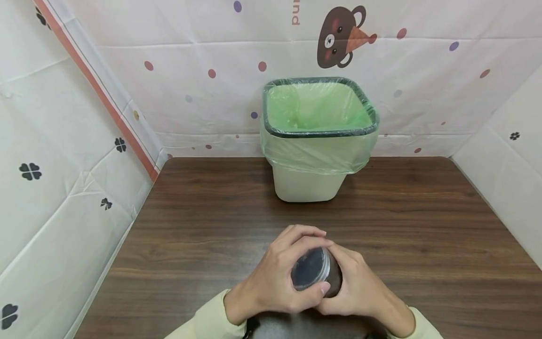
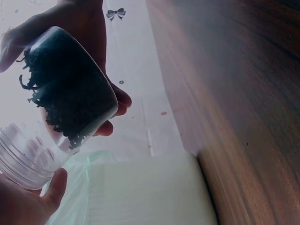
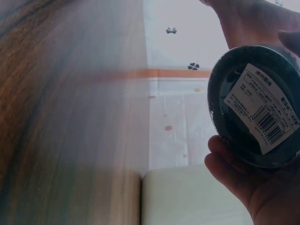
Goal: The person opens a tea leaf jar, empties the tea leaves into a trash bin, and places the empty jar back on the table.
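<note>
So, going left to right and using the jar as the middle of the clock: out at ten o'clock there's a white cloth wall printed with dark clovers (image 1: 51, 113), with an orange-red stripe (image 1: 99, 89) slanting down its far edge. The brown wood-grain table (image 1: 182, 226) spreads under pretty much everything.

At about eight is a pale yellow sleeve (image 1: 207, 320), and at nine the left hand (image 1: 275, 278), fingers and thumb curved round the ringed, see-through neck end of the jar.

Dead centre is the clear round jar with a screw-threaded neck (image 1: 311, 268), held tilted above the table near its front edge, neck end toward the left hand. The left wrist view shows dark shredded bits (image 2: 70, 89) gathered at the base end. Can't tell if there's a lid on it. The right wrist view catches a white barcode label (image 3: 262, 108) on the base.

Up at twelve, well apart from the jar, stands a cream plastic bin with a dark rim (image 1: 309, 188), lined with a thin green see-through bag (image 1: 313, 157).

Round at three to four, the right hand (image 1: 360, 285) grips the jar's base end, fingers bent round its side. Last up, a plain-ish white cloth wall (image 1: 504, 155) at two.
</note>
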Motion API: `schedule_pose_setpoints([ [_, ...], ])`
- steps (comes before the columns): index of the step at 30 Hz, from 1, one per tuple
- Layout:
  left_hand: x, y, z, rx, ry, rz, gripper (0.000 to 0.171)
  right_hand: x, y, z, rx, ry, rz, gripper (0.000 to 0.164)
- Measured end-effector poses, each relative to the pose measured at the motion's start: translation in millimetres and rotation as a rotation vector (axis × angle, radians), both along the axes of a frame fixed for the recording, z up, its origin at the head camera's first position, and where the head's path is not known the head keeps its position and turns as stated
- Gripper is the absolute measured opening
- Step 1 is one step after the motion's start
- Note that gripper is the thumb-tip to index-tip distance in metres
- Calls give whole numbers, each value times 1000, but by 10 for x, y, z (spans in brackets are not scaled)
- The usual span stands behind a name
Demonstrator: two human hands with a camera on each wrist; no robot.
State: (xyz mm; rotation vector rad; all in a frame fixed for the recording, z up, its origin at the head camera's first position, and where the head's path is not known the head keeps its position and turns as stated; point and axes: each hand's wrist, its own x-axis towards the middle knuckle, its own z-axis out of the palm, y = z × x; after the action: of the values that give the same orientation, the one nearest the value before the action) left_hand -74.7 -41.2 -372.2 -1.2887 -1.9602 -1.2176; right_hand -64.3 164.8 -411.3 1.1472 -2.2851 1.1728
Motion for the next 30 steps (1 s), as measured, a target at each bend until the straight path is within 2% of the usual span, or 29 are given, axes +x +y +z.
schedule_pose_setpoints([
  [15,5,-4,42,-11,53,-52,53,6,21,13,-64,-47,89,83],
  [30,-16,-28,104,-16,169,-175,52,-28,10,46,-123,-23,302,63],
])
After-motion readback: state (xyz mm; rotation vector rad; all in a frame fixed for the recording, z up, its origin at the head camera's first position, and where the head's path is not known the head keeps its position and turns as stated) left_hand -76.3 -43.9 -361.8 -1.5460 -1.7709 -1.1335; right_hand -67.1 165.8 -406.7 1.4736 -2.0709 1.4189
